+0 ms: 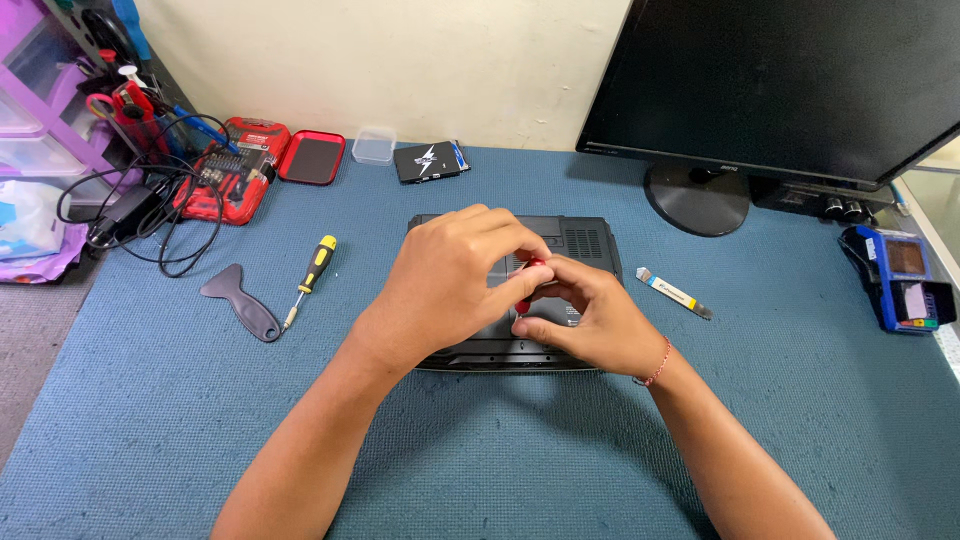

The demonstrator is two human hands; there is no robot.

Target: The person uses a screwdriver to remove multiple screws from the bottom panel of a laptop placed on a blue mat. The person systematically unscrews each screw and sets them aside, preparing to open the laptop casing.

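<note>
Head view shows a small red-handled screwdriver at the centre of the frame, standing roughly upright on the underside of a dark laptop that lies flat on the blue mat. The left hand arches over from the left, its fingers closed on the top of the red handle; the right hand pinches the shaft lower down, fingers drawn together around it. The driver looks light, stiff and thin, likely to slip or tip off a tiny screw, so a grip at the cap and near the tip suits it. The laptop looks rigid and fairly heavy, best held by its edges. Left of centre lie a yellow-and-black screwdriver and a grey plastic scraper; right of the laptop, a metal pry tool. A red bit kit sits upper left, a black monitor upper right.
</note>
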